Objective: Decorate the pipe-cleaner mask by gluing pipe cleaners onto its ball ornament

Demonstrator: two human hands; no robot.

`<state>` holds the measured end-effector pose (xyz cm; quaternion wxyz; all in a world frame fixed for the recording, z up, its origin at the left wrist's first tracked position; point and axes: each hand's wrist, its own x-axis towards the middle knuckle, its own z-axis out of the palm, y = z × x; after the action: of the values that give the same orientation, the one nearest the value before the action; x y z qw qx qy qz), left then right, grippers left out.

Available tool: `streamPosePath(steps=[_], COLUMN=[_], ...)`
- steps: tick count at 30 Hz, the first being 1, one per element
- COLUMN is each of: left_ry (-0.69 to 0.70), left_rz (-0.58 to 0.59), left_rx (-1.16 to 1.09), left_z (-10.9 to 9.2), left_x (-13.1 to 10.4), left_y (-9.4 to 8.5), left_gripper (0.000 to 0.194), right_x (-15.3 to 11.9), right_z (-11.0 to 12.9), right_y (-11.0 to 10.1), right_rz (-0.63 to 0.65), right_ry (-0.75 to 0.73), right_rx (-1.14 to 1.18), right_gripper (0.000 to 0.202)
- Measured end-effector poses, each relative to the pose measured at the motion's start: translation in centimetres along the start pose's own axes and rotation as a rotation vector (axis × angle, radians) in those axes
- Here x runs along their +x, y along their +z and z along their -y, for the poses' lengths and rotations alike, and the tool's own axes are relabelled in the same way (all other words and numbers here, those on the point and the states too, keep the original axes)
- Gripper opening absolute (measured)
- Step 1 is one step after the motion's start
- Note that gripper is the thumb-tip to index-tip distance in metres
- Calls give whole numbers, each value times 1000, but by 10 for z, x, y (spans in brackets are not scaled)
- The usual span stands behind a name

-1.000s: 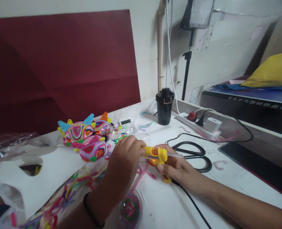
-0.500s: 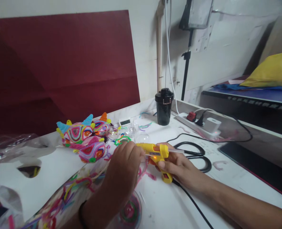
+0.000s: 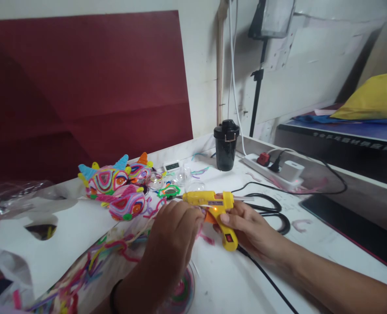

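My right hand point(image 3: 250, 224) is closed around the handle of a yellow hot glue gun point(image 3: 209, 199). Its nozzle points left, a small orange light glows on its side, and a clear glue stick point(image 3: 244, 198) sticks out at the back. Just below the barrel is my left hand point(image 3: 177, 229), fingers curled together; whatever they pinch is hidden behind them. Under the left wrist lies a round clear piece with pink and green coils point(image 3: 182, 290). Beyond the nozzle lies a green-rimmed oval piece point(image 3: 169, 191).
Colourful yarn-covered animal heads point(image 3: 106, 181) sit at the left, beside cut white paper point(image 3: 72, 233) and tangled pipe cleaners point(image 3: 82, 279). A black cup point(image 3: 226, 146) and a white power strip point(image 3: 268, 172) stand behind. The gun's black cord point(image 3: 265, 277) trails towards the front. A dark flat pad point(image 3: 347, 222) lies right.
The glue gun has shifted slightly up and left, and more of its barrel and nozzle shows above my left hand. My left hand sits a little lower, fingers still curled.
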<state>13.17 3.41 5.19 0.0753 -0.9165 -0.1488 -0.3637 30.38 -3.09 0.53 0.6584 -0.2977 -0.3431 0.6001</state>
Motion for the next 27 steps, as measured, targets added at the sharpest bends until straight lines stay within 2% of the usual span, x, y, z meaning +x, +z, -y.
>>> streamPosePath(steps=[7,15,21,27], left_ry=[35,123,192,242], left_rz=[-8,-20,-34,-23], left_rx=[157,310,374,408], left_z=[3,5,4,2], left_x=[10,12,10,10], left_y=[7,13,11,9], left_gripper=[15,16,20,23], right_x=[-1,-1,-1,0], right_z=[4,3,1,0], right_y=[3,4,3,0], right_rz=[9,-7,-21,-16], right_ry=[35,28,32,48], right_rx=[30,27,28,-1], right_gripper=[20,27,22,27])
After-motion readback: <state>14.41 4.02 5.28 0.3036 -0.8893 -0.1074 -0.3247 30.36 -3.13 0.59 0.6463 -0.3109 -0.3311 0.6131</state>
